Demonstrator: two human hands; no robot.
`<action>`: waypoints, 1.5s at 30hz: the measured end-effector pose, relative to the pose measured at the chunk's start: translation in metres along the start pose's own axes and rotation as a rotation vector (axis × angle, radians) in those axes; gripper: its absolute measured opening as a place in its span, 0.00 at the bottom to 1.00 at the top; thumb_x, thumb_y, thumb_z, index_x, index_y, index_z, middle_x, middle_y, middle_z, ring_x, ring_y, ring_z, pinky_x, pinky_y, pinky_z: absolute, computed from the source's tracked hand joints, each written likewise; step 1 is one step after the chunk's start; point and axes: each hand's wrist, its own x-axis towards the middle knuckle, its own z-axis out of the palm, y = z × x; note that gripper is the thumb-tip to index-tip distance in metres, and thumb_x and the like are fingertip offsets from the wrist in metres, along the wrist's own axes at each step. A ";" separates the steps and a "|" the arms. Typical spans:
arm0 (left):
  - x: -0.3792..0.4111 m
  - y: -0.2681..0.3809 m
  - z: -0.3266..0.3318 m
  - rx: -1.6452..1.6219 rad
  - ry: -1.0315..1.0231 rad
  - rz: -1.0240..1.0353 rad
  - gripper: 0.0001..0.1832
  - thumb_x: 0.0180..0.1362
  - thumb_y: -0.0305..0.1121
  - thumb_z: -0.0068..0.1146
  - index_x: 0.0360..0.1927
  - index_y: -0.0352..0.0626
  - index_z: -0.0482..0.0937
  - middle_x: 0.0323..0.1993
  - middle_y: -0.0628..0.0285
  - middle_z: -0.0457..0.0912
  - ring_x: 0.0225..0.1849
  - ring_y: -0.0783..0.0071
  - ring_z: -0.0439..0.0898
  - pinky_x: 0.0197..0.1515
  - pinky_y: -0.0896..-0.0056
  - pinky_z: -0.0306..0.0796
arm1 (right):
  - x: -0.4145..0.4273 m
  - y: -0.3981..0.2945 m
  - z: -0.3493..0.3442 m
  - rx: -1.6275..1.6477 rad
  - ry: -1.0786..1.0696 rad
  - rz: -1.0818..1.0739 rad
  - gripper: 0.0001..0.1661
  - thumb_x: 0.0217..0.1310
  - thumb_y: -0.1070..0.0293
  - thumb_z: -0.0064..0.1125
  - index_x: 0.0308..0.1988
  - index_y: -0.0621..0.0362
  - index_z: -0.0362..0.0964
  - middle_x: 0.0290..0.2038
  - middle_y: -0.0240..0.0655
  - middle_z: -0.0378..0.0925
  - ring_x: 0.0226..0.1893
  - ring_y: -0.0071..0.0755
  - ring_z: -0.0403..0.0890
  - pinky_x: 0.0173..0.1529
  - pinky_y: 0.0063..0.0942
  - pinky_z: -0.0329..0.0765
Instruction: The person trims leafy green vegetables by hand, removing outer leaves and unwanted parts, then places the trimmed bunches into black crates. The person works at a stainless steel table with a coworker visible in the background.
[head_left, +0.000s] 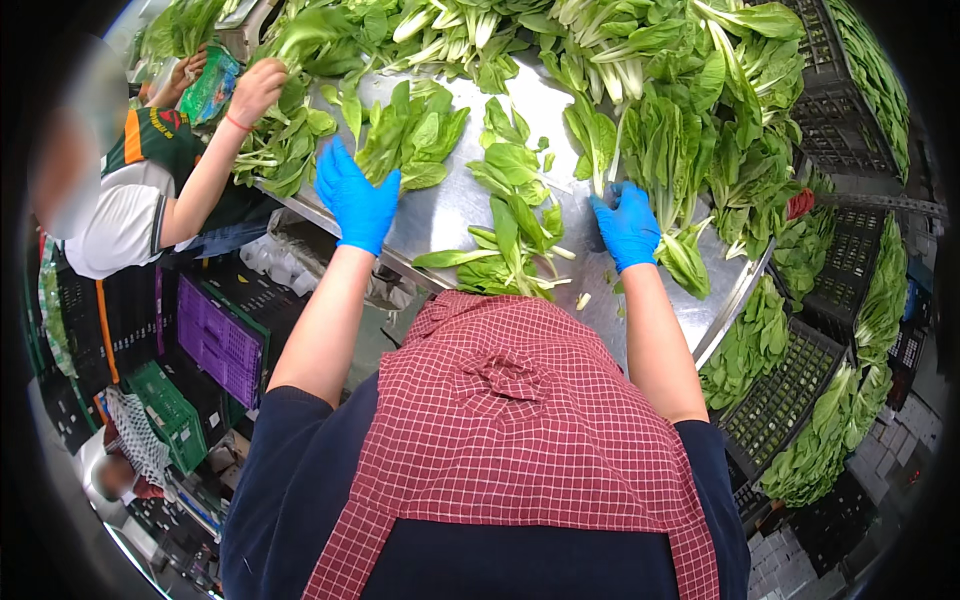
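My left hand (358, 196), in a blue glove, is at the left part of the metal table (427, 217). Its fingers are spread and it holds nothing; the thumb lies by the lower leaves of a loose bunch of leafy greens (416, 135). Further right, my right hand (627, 225), also gloved in blue, has its fingertips at the pale stem end of a leafy green (595, 139). Whether it grips that stem is hidden by the fingers. Between my hands, loose leaves and small plants (517, 225) form a line reaching to my checked apron (517, 405).
Heaped greens (600, 45) cover the table's far side and right. Black crates (780, 390) with greens stand right of the table edge. At left, a co-worker's hand (259, 90) is over the greens; purple (221, 341) and green crates (166, 412) are stacked below.
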 end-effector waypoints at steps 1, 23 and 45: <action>0.002 0.020 -0.013 0.020 0.100 0.110 0.47 0.44 0.40 0.70 0.66 0.35 0.58 0.58 0.40 0.68 0.60 0.43 0.66 0.63 0.49 0.60 | 0.001 -0.003 -0.001 -0.009 -0.005 0.030 0.25 0.53 0.50 0.61 0.45 0.55 0.72 0.46 0.48 0.76 0.44 0.54 0.78 0.47 0.45 0.75; -0.047 0.153 0.066 -0.528 -0.447 0.431 0.29 0.51 0.34 0.60 0.57 0.35 0.69 0.60 0.43 0.67 0.64 0.41 0.62 0.66 0.50 0.57 | -0.055 -0.038 -0.036 1.159 -0.411 0.156 0.11 0.62 0.67 0.60 0.41 0.61 0.75 0.32 0.32 0.79 0.28 0.21 0.76 0.34 0.21 0.74; -0.057 0.177 -0.005 -1.448 -1.003 -0.640 0.17 0.62 0.35 0.57 0.51 0.36 0.79 0.45 0.60 0.81 0.44 0.75 0.80 0.50 0.72 0.73 | -0.091 -0.049 -0.027 1.204 -0.454 0.100 0.11 0.58 0.63 0.65 0.36 0.59 0.78 0.27 0.26 0.77 0.24 0.15 0.72 0.29 0.15 0.69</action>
